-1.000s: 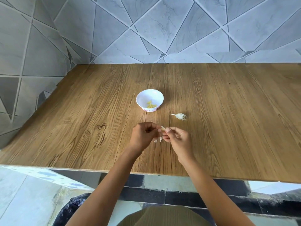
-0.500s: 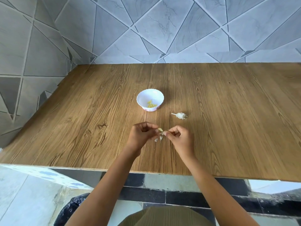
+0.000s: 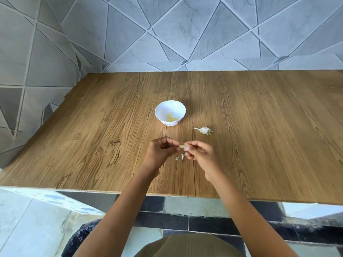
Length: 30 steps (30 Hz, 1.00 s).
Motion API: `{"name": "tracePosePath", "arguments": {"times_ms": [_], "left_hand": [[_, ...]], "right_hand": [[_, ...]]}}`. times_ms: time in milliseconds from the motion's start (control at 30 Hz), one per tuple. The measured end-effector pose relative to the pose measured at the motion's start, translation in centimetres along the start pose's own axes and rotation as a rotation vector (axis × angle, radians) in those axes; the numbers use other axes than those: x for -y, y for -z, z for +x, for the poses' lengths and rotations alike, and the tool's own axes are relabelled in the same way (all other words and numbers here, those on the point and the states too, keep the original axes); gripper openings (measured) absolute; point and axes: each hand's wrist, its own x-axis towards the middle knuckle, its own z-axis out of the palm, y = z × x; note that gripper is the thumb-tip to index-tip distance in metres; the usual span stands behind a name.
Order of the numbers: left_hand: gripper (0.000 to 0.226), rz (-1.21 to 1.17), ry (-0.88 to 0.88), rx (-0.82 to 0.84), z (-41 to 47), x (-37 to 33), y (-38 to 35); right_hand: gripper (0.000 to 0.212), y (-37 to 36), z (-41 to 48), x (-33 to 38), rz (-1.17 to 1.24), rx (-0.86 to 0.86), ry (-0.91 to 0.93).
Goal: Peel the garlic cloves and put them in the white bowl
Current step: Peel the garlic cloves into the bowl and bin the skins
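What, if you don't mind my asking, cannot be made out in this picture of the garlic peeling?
Head view:
1. garlic clove: largely covered by fingers of the left hand and right hand; remaining skin cannot be judged.
2. peeled cloves in the white bowl: too small to count.
3. garlic bulb: too small to tell cloves left.

white bowl [image 3: 170,108] with pink-patterned base holds yellow cloves [image 3: 171,118]; brown wood-grain table [image 3: 92,145]; grey marbled geometric tiles [image 3: 185,30].

Left hand [image 3: 160,152], right hand [image 3: 201,154] meet, curled fingers [image 3: 194,144] pinching garlic clove [image 3: 182,146].
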Motion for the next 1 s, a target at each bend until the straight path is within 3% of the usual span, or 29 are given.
{"name": "tracePosePath", "arguments": {"times_ms": [100, 300, 400, 533, 667, 800, 1000], "left_hand": [[0.013, -0.015, 0.008, -0.006, 0.0, 0.0, 0.1], [0.016, 0.01, -0.001, -0.039, 0.0, 0.2, 0.2], [0.014, -0.004, 0.015, -0.045, 0.0, 0.2, 0.1], [0.009, -0.002, 0.019, -0.094, 0.2, 0.3, 0.2], [0.008, 0.22, -0.032, -0.276, 2.3, 1.1, 2.6], [0.008, 0.466, -0.052, -0.452, 4.4, 1.2, 4.3], [0.011, 0.685, -0.091, -0.375, 4.6, 2.2, 4.8]], "right_hand": [[0.017, 0.2, 0.1, -0.1, 0.001, 0.0, -0.014], [0.025, 0.3, 0.5, -1.6, -0.59, -0.132, 0.311], [0.009, 0.0, 0.5, -1.7, -0.632, -0.123, 0.355], [0.016, 0.1, 0.5, -1.9, -0.682, -0.117, 0.343], [0.03, 1.5, -0.4, -2.7, -0.992, -0.181, 0.447], [0.048, 3.2, -1.0, -3.5, -1.293, -0.193, 0.355], [0.069, 3.8, -1.2, -4.2, -1.285, -0.159, 0.272]]}}
